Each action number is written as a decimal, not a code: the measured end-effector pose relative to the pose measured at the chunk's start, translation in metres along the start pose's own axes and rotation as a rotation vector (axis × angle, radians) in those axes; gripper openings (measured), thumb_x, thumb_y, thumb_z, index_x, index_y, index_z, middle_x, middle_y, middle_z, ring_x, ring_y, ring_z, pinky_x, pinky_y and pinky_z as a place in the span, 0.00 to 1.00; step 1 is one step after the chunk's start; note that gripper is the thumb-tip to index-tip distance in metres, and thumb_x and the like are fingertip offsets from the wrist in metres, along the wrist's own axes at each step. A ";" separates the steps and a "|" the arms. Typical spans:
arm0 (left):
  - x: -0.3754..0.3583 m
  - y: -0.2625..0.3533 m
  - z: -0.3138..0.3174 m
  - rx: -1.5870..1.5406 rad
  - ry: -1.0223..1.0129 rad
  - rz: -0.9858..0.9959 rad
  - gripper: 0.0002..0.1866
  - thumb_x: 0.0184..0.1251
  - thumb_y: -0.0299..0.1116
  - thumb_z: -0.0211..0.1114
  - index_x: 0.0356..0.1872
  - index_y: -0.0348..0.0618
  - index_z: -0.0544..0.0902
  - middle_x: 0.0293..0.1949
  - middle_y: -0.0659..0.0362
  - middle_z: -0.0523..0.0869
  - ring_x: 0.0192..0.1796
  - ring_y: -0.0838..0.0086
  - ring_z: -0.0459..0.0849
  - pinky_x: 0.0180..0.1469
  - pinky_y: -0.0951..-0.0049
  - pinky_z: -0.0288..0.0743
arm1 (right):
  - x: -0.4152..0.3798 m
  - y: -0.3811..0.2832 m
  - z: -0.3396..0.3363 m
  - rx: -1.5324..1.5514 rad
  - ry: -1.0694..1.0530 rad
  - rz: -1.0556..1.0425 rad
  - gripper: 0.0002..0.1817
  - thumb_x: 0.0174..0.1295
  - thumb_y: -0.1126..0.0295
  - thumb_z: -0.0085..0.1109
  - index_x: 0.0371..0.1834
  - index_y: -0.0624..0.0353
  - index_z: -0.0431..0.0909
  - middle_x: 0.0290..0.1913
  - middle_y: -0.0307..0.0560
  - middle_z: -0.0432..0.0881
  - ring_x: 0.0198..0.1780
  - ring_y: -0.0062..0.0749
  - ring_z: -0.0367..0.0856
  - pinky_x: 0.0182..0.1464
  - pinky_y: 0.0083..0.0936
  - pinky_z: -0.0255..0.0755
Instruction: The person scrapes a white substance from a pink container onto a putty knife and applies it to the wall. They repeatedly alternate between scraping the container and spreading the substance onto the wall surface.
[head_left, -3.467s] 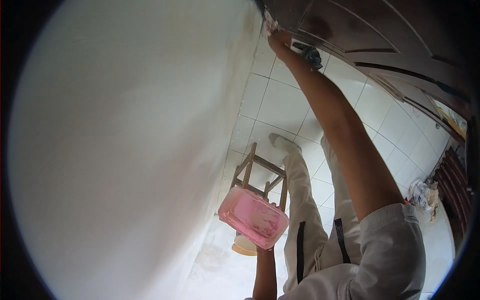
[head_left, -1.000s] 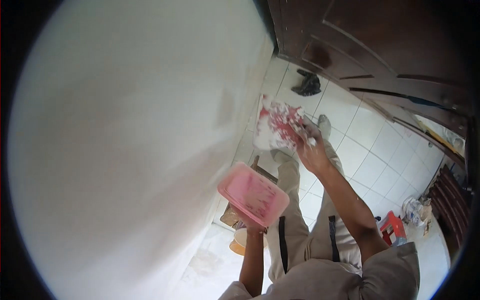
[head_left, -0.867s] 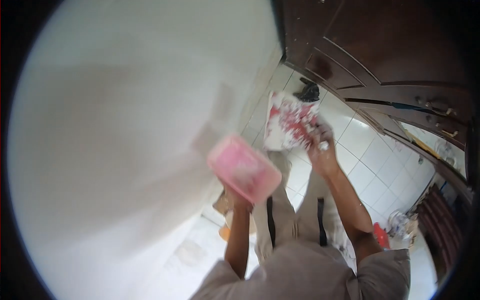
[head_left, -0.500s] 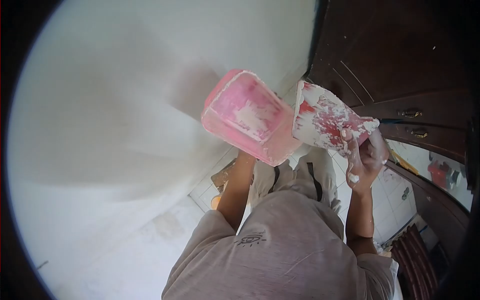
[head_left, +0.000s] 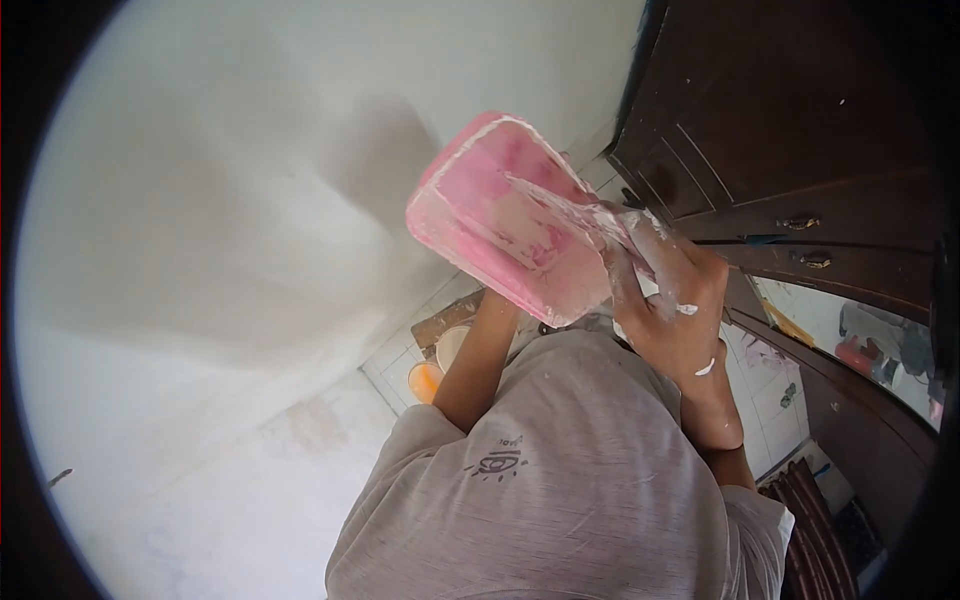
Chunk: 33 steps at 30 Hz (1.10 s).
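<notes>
A pink plastic tub (head_left: 450, 212), smeared inside with white paste, is held up in front of my body, its open side facing me. My left hand is mostly hidden behind the tub and supports it from underneath; my left wrist (head_left: 502, 303) shows at its lower edge. My right hand (head_left: 668, 285) is closed around a paste-covered putty scraper (head_left: 572, 212), seen nearly edge-on. Its blade reaches into the tub, close over the inner surface. White paste spots mark the fingers and back of my right hand.
A pale wall (head_left: 220, 200) rises on the left. Dark wooden drawers (head_left: 770, 190) with metal handles stand at right. Down on the tiled floor, a container with orange contents (head_left: 425, 381) sits beside a wooden block (head_left: 440, 322). Dark red slatted pieces (head_left: 815, 530) lie at lower right.
My right hand has moved left and turned the scraper from face-on to nearly edge-on, bringing its blade into the tub. The tub has shifted slightly upward in view.
</notes>
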<state>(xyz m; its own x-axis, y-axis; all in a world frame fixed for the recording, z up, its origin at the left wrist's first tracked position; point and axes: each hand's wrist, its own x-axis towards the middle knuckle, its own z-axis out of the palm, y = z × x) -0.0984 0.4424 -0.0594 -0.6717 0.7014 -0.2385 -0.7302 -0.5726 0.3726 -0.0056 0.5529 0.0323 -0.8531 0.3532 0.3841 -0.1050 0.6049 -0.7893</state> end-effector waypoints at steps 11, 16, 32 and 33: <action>-0.008 0.000 -0.075 0.151 0.029 0.254 0.35 0.70 0.57 0.50 0.71 0.44 0.61 0.59 0.48 0.74 0.61 0.59 0.76 0.61 0.60 0.75 | -0.008 0.019 0.024 0.065 -0.034 0.265 0.16 0.55 0.87 0.53 0.47 0.71 0.79 0.30 0.57 0.84 0.24 0.29 0.79 0.29 0.22 0.70; -0.020 0.009 -0.086 0.209 0.107 0.323 0.39 0.69 0.62 0.47 0.71 0.45 0.60 0.61 0.50 0.73 0.62 0.61 0.74 0.62 0.59 0.73 | -0.013 0.025 0.026 0.115 -0.042 0.260 0.14 0.55 0.87 0.53 0.45 0.71 0.79 0.29 0.54 0.83 0.25 0.23 0.78 0.29 0.20 0.70; -0.010 0.000 0.000 0.478 -0.252 0.494 0.50 0.63 0.77 0.37 0.73 0.45 0.57 0.67 0.55 0.68 0.66 0.65 0.70 0.67 0.61 0.68 | 0.019 0.001 0.021 -0.112 0.110 0.145 0.05 0.57 0.79 0.61 0.34 0.69 0.77 0.19 0.57 0.74 0.17 0.47 0.71 0.23 0.30 0.66; -0.013 0.000 -0.001 0.501 -0.162 0.448 0.50 0.63 0.77 0.37 0.73 0.45 0.57 0.67 0.55 0.68 0.67 0.64 0.69 0.67 0.60 0.67 | 0.020 -0.001 0.022 -0.126 0.094 0.124 0.05 0.57 0.79 0.60 0.35 0.69 0.77 0.20 0.57 0.74 0.17 0.47 0.72 0.23 0.31 0.66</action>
<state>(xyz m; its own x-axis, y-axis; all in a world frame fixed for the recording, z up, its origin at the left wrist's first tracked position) -0.0897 0.4333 -0.0572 -0.8396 0.5198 0.1578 -0.2148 -0.5845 0.7824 -0.0334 0.5436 0.0301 -0.8032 0.4923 0.3354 0.0677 0.6348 -0.7697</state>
